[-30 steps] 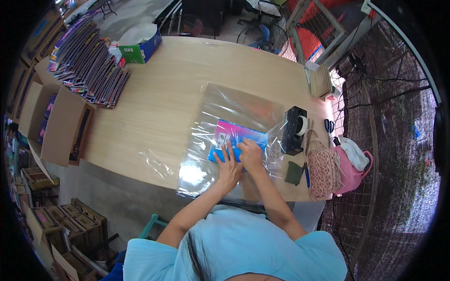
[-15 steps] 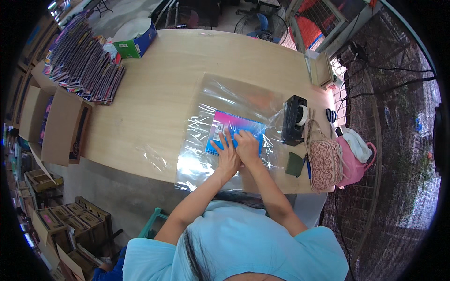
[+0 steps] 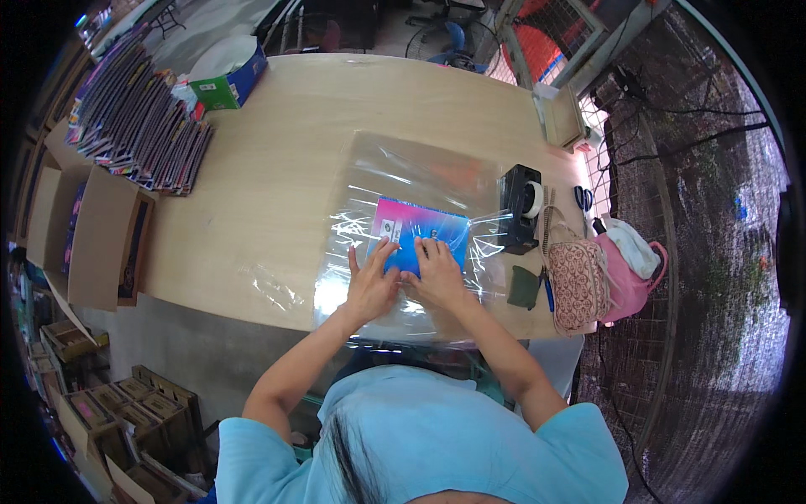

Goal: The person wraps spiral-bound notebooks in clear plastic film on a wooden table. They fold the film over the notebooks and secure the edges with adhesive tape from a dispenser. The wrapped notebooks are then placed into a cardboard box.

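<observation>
A spiral notebook (image 3: 430, 218) with a pink-to-blue cover lies on the table, on a large sheet of clear plastic (image 3: 374, 160). Glints over the cover suggest that a layer of the film covers it too. My left hand (image 3: 372, 284) rests at its lower left corner, fingers spread and thumb towards the other hand. Flat on the lower right part of the cover is my right hand (image 3: 438, 275), its fingers stretched and slightly bent. Neither hand grips anything visible. A black tape dispenser (image 3: 518, 214) stands at the sheet's right edge.
Right of the sheet are a green pouch (image 3: 523, 287), a blue pen (image 3: 548, 290), a patterned pouch (image 3: 578, 290), a pink bag (image 3: 620, 286) and scissors (image 3: 583, 198). Stacked notebooks (image 3: 143, 118), a green-blue box (image 3: 225, 84) and an open carton (image 3: 102, 244) stand left. A plastic scrap (image 3: 273, 287) lies nearby.
My left hand has slid left and nearer to me, off the middle of the cover. My right hand has moved slightly nearer and its fingers have straightened.
</observation>
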Demonstrator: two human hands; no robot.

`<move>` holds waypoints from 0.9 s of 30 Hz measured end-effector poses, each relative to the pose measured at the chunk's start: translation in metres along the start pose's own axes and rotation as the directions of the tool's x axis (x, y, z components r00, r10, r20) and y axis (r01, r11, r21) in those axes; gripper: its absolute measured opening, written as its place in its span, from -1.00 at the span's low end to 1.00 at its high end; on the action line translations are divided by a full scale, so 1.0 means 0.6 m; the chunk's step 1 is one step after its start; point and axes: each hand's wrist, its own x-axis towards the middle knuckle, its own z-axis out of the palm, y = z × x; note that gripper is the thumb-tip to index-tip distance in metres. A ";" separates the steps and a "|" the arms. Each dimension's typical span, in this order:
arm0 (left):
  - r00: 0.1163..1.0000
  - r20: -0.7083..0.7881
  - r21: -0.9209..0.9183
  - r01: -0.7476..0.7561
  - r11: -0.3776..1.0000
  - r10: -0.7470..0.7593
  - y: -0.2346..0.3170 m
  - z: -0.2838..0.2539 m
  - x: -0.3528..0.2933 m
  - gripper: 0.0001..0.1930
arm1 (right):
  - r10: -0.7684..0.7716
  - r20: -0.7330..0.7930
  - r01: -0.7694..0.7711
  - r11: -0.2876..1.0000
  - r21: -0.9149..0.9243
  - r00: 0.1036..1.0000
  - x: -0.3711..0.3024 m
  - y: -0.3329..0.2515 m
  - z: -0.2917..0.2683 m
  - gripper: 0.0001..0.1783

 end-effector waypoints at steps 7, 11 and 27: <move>0.962 0.230 0.054 -0.167 0.984 0.151 -0.021 -0.022 0.055 -0.10 | -0.076 -0.214 0.074 0.997 -0.019 0.974 -0.010 -0.003 0.012 -0.24; 0.975 0.204 0.048 -0.104 0.993 0.092 -0.032 -0.017 0.031 -0.14 | -0.059 -0.200 0.081 0.991 0.105 0.978 -0.015 -0.008 0.025 -0.31; 0.984 0.167 0.119 -0.083 0.989 0.062 -0.029 -0.025 0.012 -0.18 | -0.149 -0.422 0.010 0.950 -0.313 0.894 -0.099 0.187 0.002 -0.72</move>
